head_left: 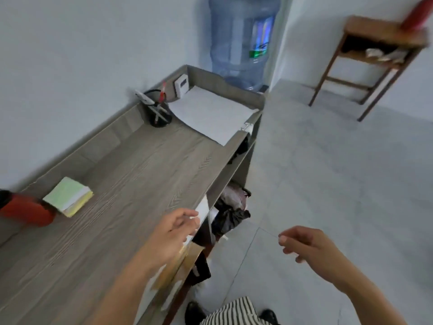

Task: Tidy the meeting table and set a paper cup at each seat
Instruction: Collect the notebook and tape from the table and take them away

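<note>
Left hand (pixel 173 233) above grey, wood-grained table (pixel 131 174).

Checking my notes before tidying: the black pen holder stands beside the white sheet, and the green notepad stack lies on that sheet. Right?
Not quite. In the head view the green notepad stack lies on the bare desk, apart from the white sheet; the black pen holder does stand beside that sheet.

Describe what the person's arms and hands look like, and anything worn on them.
Left hand and right hand are bare: no gloves, rings or watch visible. Left forearm and right forearm too, no sleeves in view. Below, a black-and-white striped garment.
</note>
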Demonstrator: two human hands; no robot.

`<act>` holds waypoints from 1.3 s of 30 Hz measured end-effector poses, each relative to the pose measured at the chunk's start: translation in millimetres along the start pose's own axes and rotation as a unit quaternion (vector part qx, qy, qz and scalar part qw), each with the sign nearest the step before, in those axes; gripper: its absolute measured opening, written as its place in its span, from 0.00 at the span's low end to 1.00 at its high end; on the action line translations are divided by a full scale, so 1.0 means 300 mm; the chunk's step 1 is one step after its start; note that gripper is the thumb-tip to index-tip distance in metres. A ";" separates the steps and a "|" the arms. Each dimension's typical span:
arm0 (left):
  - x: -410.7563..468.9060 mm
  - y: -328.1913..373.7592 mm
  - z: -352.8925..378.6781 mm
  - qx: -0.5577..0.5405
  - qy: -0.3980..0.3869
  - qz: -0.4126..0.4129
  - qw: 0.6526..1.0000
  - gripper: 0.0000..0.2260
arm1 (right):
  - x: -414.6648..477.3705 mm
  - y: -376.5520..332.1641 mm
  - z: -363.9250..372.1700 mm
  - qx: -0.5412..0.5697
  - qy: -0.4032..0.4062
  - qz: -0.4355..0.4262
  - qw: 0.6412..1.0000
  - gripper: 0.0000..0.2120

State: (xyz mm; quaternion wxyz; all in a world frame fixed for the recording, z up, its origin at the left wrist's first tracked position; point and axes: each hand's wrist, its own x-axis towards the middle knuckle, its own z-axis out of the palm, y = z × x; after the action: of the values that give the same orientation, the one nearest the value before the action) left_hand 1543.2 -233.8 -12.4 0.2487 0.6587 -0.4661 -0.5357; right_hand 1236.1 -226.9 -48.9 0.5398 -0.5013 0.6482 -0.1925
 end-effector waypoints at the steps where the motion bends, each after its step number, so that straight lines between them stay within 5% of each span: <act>1: 0.007 0.045 0.073 -0.007 -0.005 0.000 1.000 0.06 | -0.028 0.032 -0.064 0.012 0.013 0.005 1.000 0.05; 10: 0.174 0.383 0.617 0.122 -0.228 0.029 0.966 0.10 | -0.206 0.340 -0.609 0.123 0.207 0.056 0.969 0.03; 19: 0.636 0.658 0.923 0.039 -0.147 0.045 0.987 0.08 | -0.122 0.501 -1.018 0.203 0.333 0.118 0.913 0.04; 32: 1.299 1.432 1.590 0.143 -0.249 0.201 0.937 0.04 | 0.120 0.465 -1.706 0.254 0.477 0.127 0.832 0.06; 39: 1.522 1.707 2.085 0.164 -0.312 0.213 0.911 0.06 | 0.250 0.612 -2.141 0.258 0.512 0.144 0.806 0.06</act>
State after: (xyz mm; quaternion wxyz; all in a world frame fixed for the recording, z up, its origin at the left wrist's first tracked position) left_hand 774.7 -754.7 5.7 0.0870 0.3746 -0.7306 -0.5642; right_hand 587.8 -400.9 -11.6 0.2604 -0.0730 0.8215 -0.5021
